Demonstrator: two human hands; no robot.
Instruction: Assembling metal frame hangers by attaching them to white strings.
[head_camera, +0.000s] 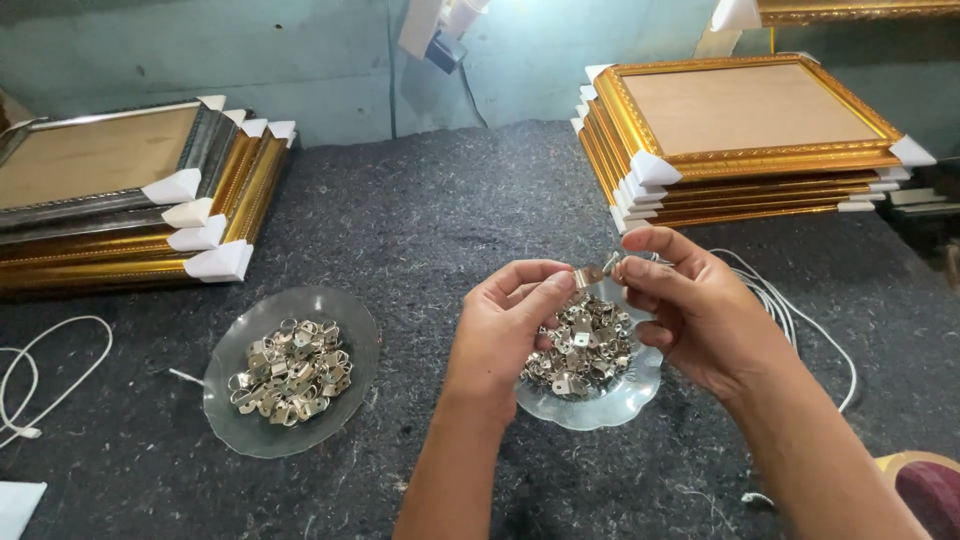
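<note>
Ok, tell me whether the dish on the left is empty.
No, the left dish holds a pile of small metal hangers.

A dark grey felt-covered tabletop (420, 220), flecked with pale lint, fills the view. Behind it stands a worn, pale teal wall (300, 60). Stacks of gilt picture frames (745, 140) with white corner guards sit at both back corners, and white cables (45, 370) trail along the edges.

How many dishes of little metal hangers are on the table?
2. One dish lies left of the hands on the grey felt; the other dish sits under both hands, partly hidden by them.
</note>
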